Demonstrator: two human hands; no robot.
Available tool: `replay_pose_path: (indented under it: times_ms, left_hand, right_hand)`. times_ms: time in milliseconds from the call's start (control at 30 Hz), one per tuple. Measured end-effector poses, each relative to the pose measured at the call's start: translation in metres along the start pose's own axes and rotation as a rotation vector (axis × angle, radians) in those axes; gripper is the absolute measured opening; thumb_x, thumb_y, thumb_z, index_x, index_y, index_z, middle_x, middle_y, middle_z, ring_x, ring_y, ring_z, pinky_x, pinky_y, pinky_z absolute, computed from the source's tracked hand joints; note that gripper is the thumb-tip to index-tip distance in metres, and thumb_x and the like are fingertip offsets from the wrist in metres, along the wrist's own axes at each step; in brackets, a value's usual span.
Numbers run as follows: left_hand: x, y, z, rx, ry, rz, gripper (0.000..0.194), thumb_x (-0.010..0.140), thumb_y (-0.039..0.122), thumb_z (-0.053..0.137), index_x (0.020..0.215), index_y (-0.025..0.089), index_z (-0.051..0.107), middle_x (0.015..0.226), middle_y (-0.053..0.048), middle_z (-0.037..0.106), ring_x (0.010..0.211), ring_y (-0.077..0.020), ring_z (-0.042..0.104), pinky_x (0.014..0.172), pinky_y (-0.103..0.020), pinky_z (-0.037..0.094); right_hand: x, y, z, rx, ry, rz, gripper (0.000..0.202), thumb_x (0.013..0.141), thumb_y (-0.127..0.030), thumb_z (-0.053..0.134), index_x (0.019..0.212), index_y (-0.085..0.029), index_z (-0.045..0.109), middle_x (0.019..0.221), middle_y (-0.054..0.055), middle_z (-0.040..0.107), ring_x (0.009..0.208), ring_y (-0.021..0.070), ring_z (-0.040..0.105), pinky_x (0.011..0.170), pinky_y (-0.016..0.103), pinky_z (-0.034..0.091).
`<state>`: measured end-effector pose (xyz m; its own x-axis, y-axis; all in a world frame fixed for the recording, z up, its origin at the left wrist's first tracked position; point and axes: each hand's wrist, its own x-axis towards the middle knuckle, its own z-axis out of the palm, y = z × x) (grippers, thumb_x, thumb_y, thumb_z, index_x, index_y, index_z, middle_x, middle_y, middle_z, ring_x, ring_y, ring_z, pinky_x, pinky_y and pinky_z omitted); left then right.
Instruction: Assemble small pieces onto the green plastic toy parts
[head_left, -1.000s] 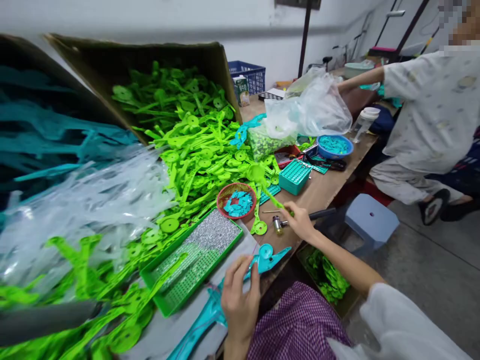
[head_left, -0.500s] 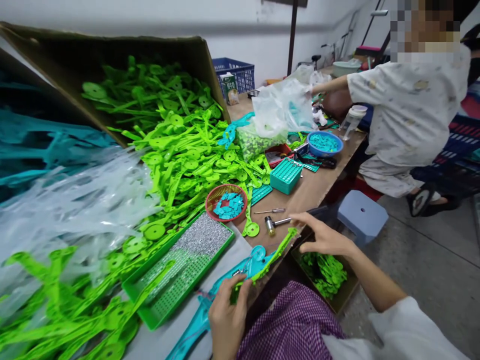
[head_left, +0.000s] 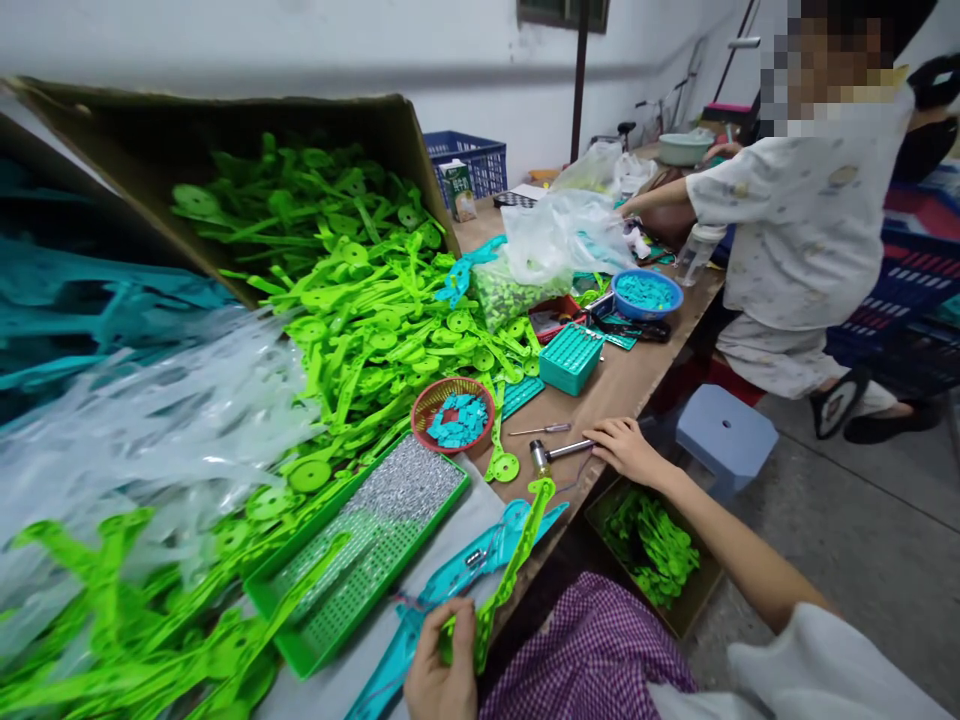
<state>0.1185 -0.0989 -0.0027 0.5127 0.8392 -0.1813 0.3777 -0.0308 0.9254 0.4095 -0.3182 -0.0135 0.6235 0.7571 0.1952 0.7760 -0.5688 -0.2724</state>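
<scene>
My left hand (head_left: 442, 660), at the bottom centre, pinches a long lime-green plastic part (head_left: 516, 560) near its lower end. The part slants up and away over a similar blue plastic piece (head_left: 450, 575), which lies on the table with a small metal fitting and thin wires on it. My right hand (head_left: 628, 452) is at the table edge with its fingers over the handle end of a small hammer (head_left: 571, 448). The hammer's head rests on the table. Just beyond it lies a screwdriver (head_left: 540, 429).
A green tray (head_left: 360, 560) holds small metal pins. Beside it stands a red basket (head_left: 417, 400) of blue pieces. Lime-green parts (head_left: 375, 330) spill from a cardboard box (head_left: 424, 150). Below the edge is a box of green parts (head_left: 652, 550). A co-worker (head_left: 810, 230) stands at right.
My right hand has left the far end of the green part and come down onto the hammer handle. My left hand has drawn the part towards me and turned it more upright.
</scene>
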Motion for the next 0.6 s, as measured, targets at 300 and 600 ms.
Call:
replay_pose_path:
  times_ms: [300, 600]
  left_hand:
    - [0.001, -0.002, -0.002, -0.053, 0.045, -0.006, 0.064, 0.058, 0.080, 0.065, 0.078, 0.018, 0.065, 0.082, -0.004, 0.070, 0.081, -0.0215, 0.063, 0.073, -0.030, 0.049]
    - [-0.025, 0.022, 0.019, -0.062, 0.107, 0.252, 0.035, 0.090, 0.054, 0.052, 0.094, 0.021, 0.061, 0.087, -0.003, 0.064, 0.081, -0.0168, 0.061, 0.075, -0.027, 0.050]
  right_hand:
    - [0.017, 0.033, -0.028, -0.028, 0.037, 0.141, 0.028, 0.097, -0.022, 0.041, 0.107, -0.021, 0.067, 0.113, 0.013, 0.068, 0.110, 0.0258, 0.059, 0.103, 0.050, 0.031]
    - [-0.006, -0.172, -0.030, 1.114, -0.195, 0.079, 0.035, 0.083, -0.052, 0.064, 0.102, -0.023, 0.066, 0.093, 0.003, 0.070, 0.077, 0.0174, 0.064, 0.069, 0.030, 0.053]
